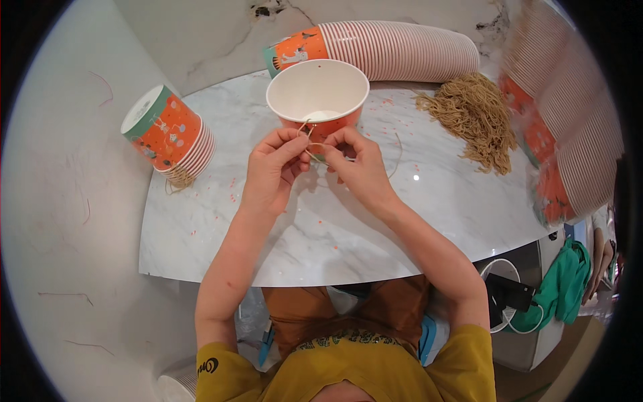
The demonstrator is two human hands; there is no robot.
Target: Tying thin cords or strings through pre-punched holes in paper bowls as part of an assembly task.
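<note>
A paper bucket (305,87), white inside and orange outside, stands open end up on the marble-topped table. Tan string (310,128) runs at the near side of its rim, where it makes a small loop, and a loose end curves out to the right over the table. My left hand (273,169) pinches the string between thumb and fingertips just below the rim. Close beside it, my right hand (362,166) has thumb and fingers closed on another part of the same string. The fingers partly hide the string and the bucket's front.
Behind the bucket lies a long nested stack of buckets (402,50). A heap of tan strings (475,117) sits right of it. Plastic-wrapped bucket stacks (569,134) fill the right edge. A shorter stack (175,130) stands at left. Small orange bits dot the marble table (321,261).
</note>
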